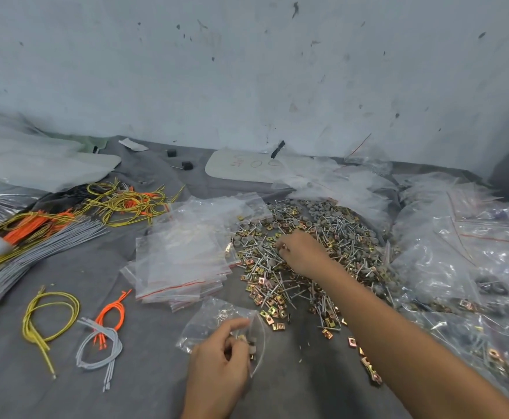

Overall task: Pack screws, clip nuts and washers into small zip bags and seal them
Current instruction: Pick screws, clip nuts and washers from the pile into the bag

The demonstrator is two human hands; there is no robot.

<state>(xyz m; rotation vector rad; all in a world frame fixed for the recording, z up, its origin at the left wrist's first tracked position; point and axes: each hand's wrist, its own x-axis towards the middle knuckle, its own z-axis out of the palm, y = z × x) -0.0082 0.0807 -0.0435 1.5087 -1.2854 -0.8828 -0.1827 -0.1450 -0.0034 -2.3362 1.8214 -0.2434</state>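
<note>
Left hand (217, 355) pinches the mouth of a zip bag (214, 320) with thumb and fingers. The bag, a few pieces already inside, lies low on the grey cloth (126, 388). Right hand (303, 252), fingers curled, pinches into the loose hardware (337, 225), a heap of screws, clip nuts and washers; which pieces cannot be told. Likely faults: the limp mouth collapsing so pieces spill, or a miscount. Room: bare cloth lies between bag and heap. Empty bags (183, 261) lie just left, filled bags (458, 252) crowd the right, and wire loops (50, 316) lie well apart.
</note>
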